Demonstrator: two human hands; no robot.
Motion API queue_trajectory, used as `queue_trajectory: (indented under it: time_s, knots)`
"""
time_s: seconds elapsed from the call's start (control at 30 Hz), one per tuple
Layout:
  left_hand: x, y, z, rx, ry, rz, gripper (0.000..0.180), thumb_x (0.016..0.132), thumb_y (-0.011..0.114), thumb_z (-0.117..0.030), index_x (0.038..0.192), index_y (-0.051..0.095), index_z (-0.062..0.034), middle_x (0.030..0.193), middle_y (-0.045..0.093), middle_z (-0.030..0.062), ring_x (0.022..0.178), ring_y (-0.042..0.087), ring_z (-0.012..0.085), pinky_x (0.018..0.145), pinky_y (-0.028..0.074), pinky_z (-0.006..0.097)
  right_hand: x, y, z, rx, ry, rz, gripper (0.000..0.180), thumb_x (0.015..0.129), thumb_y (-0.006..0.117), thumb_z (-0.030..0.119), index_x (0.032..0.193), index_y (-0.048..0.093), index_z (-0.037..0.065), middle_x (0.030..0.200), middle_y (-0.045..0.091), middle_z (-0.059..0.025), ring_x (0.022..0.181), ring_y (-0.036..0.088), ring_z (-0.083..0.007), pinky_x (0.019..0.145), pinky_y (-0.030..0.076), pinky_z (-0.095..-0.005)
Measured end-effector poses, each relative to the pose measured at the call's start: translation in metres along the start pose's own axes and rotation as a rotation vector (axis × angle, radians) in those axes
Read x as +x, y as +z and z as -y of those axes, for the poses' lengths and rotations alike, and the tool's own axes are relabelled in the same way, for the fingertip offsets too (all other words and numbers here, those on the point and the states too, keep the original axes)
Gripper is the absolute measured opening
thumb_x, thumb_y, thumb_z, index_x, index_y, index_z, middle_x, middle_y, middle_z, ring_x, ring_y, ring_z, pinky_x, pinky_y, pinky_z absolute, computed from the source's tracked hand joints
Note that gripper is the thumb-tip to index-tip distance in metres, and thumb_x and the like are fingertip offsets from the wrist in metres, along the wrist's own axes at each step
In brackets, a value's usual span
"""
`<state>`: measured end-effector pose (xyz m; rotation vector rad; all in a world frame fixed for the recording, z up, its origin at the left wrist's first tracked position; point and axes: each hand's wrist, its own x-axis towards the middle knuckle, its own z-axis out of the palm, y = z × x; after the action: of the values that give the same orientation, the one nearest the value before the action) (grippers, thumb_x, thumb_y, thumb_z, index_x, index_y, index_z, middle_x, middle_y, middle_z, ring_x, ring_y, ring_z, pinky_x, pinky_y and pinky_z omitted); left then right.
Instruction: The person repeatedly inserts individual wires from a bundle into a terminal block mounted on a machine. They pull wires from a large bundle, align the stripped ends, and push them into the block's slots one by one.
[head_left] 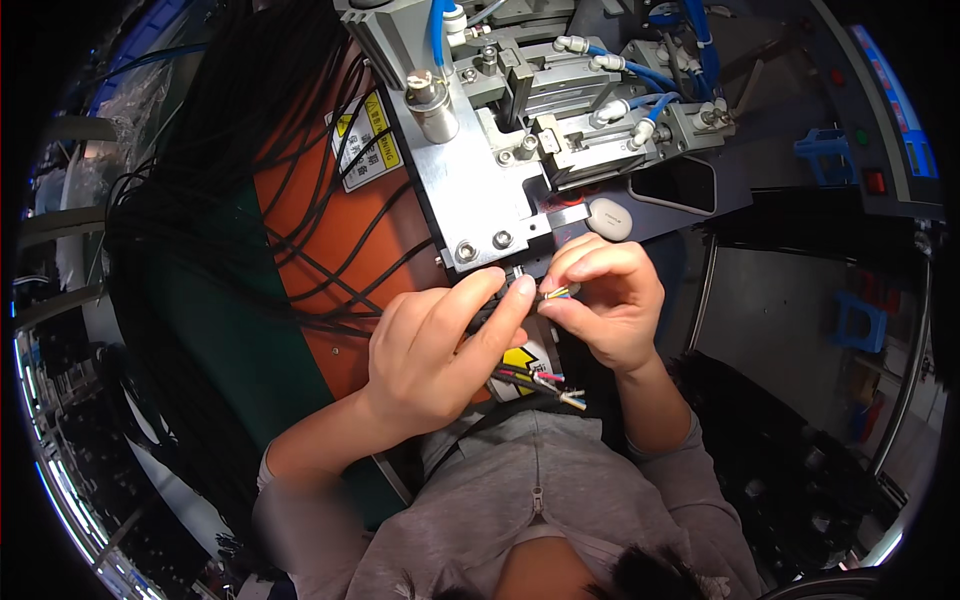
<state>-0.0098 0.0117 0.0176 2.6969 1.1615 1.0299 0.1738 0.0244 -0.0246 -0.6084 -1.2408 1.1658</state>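
In front of the machine's metal plate (455, 190), my two hands work close together. My left hand (430, 350) is closed, its thumb and fingers around a black cable that is mostly hidden by them. A small shiny metal piece (518, 271) shows between its fingertips. My right hand (615, 305) pinches a bundle of thin coloured wires (559, 293), yellow, blue and white among them, just right of the left fingertips. Below the left hand, more black cable ends (520, 374) stick out with bared pink and white wires (570, 399).
A machine with metal clamps (590, 150) and blue air hoses (640, 65) stands ahead. Many black cables (200, 180) lie across the orange mat (300, 220) at left. A white oval case (610, 219) and a phone (675, 186) rest right of the plate.
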Motion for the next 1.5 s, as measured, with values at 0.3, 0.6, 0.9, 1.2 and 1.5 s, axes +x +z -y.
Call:
queue_trajectory:
  time_s: [0.3,0.6,0.9,1.2,1.5]
  knots:
    - [-0.005,0.005,-0.001,-0.108,-0.117,-0.065,0.020,0.071,0.076,-0.005,0.084,0.063,0.0014,0.069,0.059,0.0090,0.055,0.058,0.0195,0.045,0.043,0.028,0.003,0.019,0.001,-0.426,-0.159,-0.088,0.019,0.070,0.077,-0.001,0.085,0.066,0.002,0.081,0.066,-0.0102,0.075,0.062,-0.0190,0.069,0.049,-0.0280]
    - [-0.006,0.003,-0.003,-0.129,-0.154,-0.006,0.018,0.070,0.075,-0.001,0.082,0.061,0.0009,0.066,0.054,0.0071,0.052,0.054,0.0182,0.044,0.040,0.029,0.001,0.022,0.007,-0.224,0.208,-0.093,0.011,0.073,0.076,0.001,0.081,0.068,-0.001,0.078,0.066,-0.0097,0.074,0.062,-0.0167,0.069,0.048,-0.0271]
    - [-0.008,0.008,-0.002,0.115,-0.082,0.096,0.017,0.072,0.064,-0.008,0.089,0.064,-0.0035,0.071,0.046,0.0007,0.057,0.050,0.0104,0.043,0.035,0.024,0.010,0.009,0.020,-0.678,0.145,0.154,0.013,0.076,0.072,0.007,0.077,0.060,0.001,0.072,0.057,-0.0076,0.069,0.056,-0.0207,0.061,0.043,-0.0298]
    - [-0.010,0.010,-0.006,0.097,-0.019,0.079,0.037,0.067,0.067,-0.006,0.103,0.069,-0.0049,0.078,0.057,0.0029,0.059,0.054,0.0113,0.046,0.041,0.025,0.004,-0.017,0.016,-0.224,0.602,0.131,0.007,0.083,0.064,0.002,0.081,0.060,-0.003,0.082,0.060,-0.0062,0.078,0.055,-0.0124,0.070,0.043,-0.0252]
    - [-0.009,0.014,-0.011,0.176,-0.094,0.221,0.034,0.072,0.066,-0.003,0.106,0.069,-0.0071,0.067,0.039,0.0004,0.054,0.044,0.0095,0.043,0.036,0.024,0.003,0.001,-0.004,-0.853,0.031,0.127,0.005,0.075,0.064,0.001,0.072,0.059,0.001,0.072,0.055,-0.0100,0.069,0.052,-0.0278,0.063,0.043,-0.0368]
